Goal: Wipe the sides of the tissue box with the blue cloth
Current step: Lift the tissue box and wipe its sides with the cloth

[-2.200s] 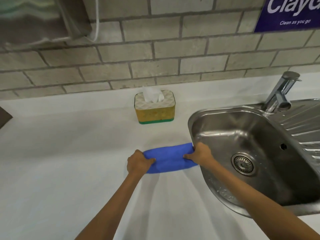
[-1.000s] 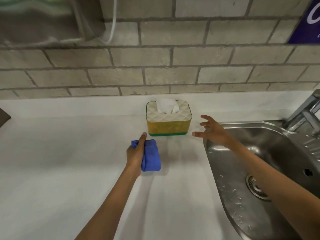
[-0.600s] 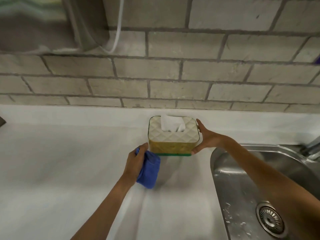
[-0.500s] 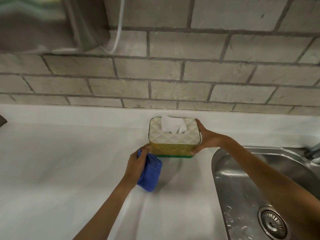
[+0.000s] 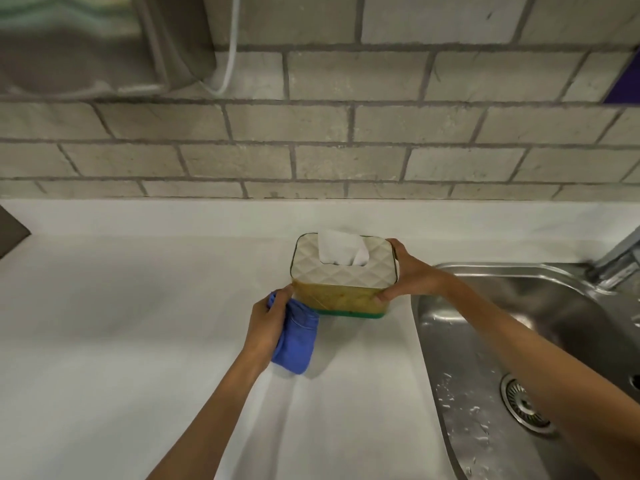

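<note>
The tissue box [image 5: 341, 299] has a white quilted lid, yellow sides and a green base, with a white tissue sticking out of the top. It sits tilted toward me on the white counter. My right hand [image 5: 410, 275] grips its right end, thumb on the front side. My left hand [image 5: 268, 320] holds the folded blue cloth [image 5: 296, 337] against the box's lower left corner; the rest of the cloth hangs down to the counter.
A steel sink [image 5: 519, 341] with a drain lies right of the box, its tap [image 5: 620, 261] at the far right edge. A brick wall [image 5: 311, 133] rises behind the white counter [image 5: 138, 341]. A grey fixture with a white cable [image 5: 228, 64] hangs at the upper left.
Both hands held the cloth by the sink. Then my left hand carried it to the box while my right hand took the box's right end and tilted it toward me.
</note>
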{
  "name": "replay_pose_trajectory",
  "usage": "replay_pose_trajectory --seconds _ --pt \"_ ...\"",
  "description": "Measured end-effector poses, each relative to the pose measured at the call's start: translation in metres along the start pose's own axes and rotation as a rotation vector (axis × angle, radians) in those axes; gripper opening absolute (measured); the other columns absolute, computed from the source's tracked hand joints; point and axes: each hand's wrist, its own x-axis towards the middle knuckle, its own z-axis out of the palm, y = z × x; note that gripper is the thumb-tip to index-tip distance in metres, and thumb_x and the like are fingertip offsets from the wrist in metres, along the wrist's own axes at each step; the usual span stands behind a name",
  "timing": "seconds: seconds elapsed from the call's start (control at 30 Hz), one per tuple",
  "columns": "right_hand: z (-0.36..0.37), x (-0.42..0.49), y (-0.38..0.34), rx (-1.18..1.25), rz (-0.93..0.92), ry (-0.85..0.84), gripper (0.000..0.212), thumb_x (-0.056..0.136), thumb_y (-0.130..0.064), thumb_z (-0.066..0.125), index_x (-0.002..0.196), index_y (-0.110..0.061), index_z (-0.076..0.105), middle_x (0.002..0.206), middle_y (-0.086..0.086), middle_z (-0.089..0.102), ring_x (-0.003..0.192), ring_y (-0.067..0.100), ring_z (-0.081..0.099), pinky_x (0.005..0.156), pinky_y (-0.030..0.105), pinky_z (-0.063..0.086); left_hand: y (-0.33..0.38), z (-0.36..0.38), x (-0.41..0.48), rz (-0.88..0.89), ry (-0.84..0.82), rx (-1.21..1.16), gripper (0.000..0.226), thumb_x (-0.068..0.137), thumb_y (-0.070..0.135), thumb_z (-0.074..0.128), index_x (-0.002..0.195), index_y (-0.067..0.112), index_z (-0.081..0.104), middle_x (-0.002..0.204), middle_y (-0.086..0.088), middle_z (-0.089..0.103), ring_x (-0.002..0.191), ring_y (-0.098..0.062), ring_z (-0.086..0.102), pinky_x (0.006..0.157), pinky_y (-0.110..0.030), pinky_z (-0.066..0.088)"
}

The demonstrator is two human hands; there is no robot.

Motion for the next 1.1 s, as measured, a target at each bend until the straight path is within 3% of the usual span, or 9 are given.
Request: replay_pose_trajectory --seconds 0.27,0.37,0.53,0.6,0.7,0.8,0.9,1.0,1.1 --pt "0.030 -0.064 0.010 0.167 0.027 -0.008 0.108 0.060 -0.025 0.084 0.143 -0.013 0.016 0.138 0.000 0.040 0.127 0.018 0.040 0.106 0.031 0.036 -0.001 -0.021 -0.066 0.028 -0.003 0.009 0.028 0.086 0.032 0.056 0.069 0.011 0.058 0.059 0.000 0.060 0.058 -0.014 0.057 0.057 -0.021 0.046" --pt "0.041 -0.086 0.009 0.194 -0.007 -0.027 0.119 0.048 -0.041 0.085 0.143 -0.010 0.021 0.145 0.009 0.039 0.132 0.025 0.040 0.112 0.043 0.034 -0.004 -0.029 -0.085 0.049 -0.007 0.021 0.029 0.086 0.035 0.055 0.067 0.013 0.061 0.059 0.000 0.063 0.060 -0.015 0.059 0.060 -0.024 0.047" --pt "0.054 -0.110 0.009 0.187 -0.034 0.010 0.142 0.030 -0.066 0.079 0.145 -0.013 0.016 0.142 0.000 0.037 0.131 0.020 0.038 0.113 0.036 0.031 -0.001 -0.041 -0.109 0.002 -0.048 -0.007 0.043 0.087 0.037 0.052 0.052 0.020 0.071 0.054 0.006 0.071 0.055 -0.009 0.068 0.062 -0.025 0.049" --pt "0.058 -0.112 0.009 0.186 -0.034 0.008 0.134 0.037 -0.065 0.076 0.145 -0.013 0.017 0.141 0.001 0.039 0.128 0.017 0.039 0.107 0.029 0.033 0.004 -0.044 -0.116 -0.027 -0.092 -0.034 0.049 0.089 0.038 0.049 0.050 0.023 0.073 0.054 0.006 0.072 0.053 -0.006 0.069 0.064 -0.026 0.048" --pt "0.063 -0.113 0.002 0.170 -0.083 -0.005 0.109 0.034 -0.072 0.072 0.126 -0.021 0.044 0.122 -0.004 0.057 0.115 0.013 0.053 0.089 0.019 0.041 0.013 -0.050 -0.125 -0.135 -0.135 -0.154 0.046 0.091 0.041 0.047 0.059 0.020 0.072 0.055 0.005 0.072 0.059 -0.010 0.068 0.067 -0.027 0.047" --pt "0.064 -0.111 -0.001 0.181 -0.068 0.015 0.104 0.033 -0.076 0.067 0.119 -0.021 0.051 0.119 -0.002 0.061 0.113 0.016 0.053 0.094 0.025 0.039 0.016 -0.065 -0.131 -0.244 -0.191 -0.441 0.037 0.093 0.045 0.043 0.077 0.019 0.064 0.061 0.004 0.074 0.058 -0.011 0.071 0.063 -0.027 0.054" --pt "0.065 -0.110 -0.004 0.229 -0.027 -0.006 0.072 0.043 -0.073 0.057 0.103 -0.032 0.057 0.111 -0.011 0.061 0.122 0.018 0.047 0.100 0.030 0.036 0.013 -0.084 -0.137 -0.239 -0.186 -0.638 0.035 0.095 0.041 0.040 0.105 0.016 0.062 0.087 -0.001 0.077 0.080 -0.014 0.074 0.065 -0.025 0.060" --pt "0.065 -0.106 -0.002 0.261 -0.001 0.008 0.098 0.042 -0.077 0.056 0.124 -0.023 0.050 0.131 -0.001 0.054 0.129 0.020 0.043 0.114 0.044 0.026 0.005 -0.093 -0.142 -0.245 -0.170 -0.824 0.027 0.098 0.026 0.036 0.112 0.013 0.055 0.109 -0.003 0.068 0.119 -0.018 0.054 0.084 -0.028 0.048" --pt "0.065 -0.103 -0.002 0.297 0.012 0.004 0.115 0.038 -0.083 0.058 0.132 -0.019 0.044 0.137 0.003 0.051 0.129 0.020 0.043 0.115 0.045 0.025 -0.004 -0.090 -0.142 -0.209 -0.089 -0.735 0.028 0.097 0.013 0.037 0.117 0.003 0.052 0.118 -0.007 0.065 0.133 -0.024 0.041 0.089 -0.028 0.048"
